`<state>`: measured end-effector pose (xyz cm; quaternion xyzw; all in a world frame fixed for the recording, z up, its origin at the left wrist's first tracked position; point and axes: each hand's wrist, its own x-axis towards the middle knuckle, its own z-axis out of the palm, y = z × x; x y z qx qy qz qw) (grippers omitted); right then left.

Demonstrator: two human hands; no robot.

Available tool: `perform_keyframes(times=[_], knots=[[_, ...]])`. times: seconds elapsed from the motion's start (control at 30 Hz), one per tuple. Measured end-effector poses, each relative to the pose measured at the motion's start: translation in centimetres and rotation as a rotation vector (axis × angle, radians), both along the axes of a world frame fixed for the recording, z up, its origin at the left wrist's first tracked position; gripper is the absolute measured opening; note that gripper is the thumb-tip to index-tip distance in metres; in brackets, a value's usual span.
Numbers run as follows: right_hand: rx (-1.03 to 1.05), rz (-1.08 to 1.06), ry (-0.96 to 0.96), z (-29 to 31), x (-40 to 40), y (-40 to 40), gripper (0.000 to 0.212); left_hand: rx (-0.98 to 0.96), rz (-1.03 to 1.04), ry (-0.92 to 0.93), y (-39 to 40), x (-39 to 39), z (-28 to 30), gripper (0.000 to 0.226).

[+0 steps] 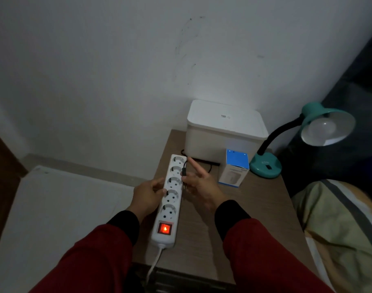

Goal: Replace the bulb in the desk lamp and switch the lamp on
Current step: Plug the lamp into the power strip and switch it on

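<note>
A teal desk lamp [265, 164] stands at the table's back right, its black neck bent so the shade faces me, with a white bulb [323, 130] in it, unlit. A white power strip [170, 197] lies along the table's left edge, its red switch [165, 228] glowing. My left hand [148, 195] grips the strip's left side near the middle sockets. My right hand [198, 183] holds the lamp's black plug [184, 176] beside the strip's right edge, prongs pointing down, index finger stretched out. The plug sits outside the sockets.
A white lidded box [225, 132] stands at the back against the wall. A blue and white bulb carton [234, 168] stands upright between my right hand and the lamp base. A bed with pale covers [339, 229] borders the wooden table [254, 208] on the right.
</note>
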<state>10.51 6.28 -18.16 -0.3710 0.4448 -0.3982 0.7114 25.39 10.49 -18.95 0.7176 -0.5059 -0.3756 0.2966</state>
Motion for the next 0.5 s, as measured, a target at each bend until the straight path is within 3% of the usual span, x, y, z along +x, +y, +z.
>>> perform_keyframes(times=[0.27, 0.43, 0.5], knots=[[-0.277, 0.051, 0.365, 0.9, 1.3, 3.4, 0.061, 0.034, -0.021, 0.071, 1.7, 0.2, -0.2, 0.045], [-0.507, 0.003, 0.800, 0.0, 2.1, 3.2, 0.030, 0.010, 0.038, 0.152, 2.0, 0.1, -0.9, 0.044], [-0.539, 0.009, 0.863, -0.4, 2.2, 3.1, 0.022, 0.004, 0.046, 0.150, 2.0, 0.1, -1.0, 0.043]])
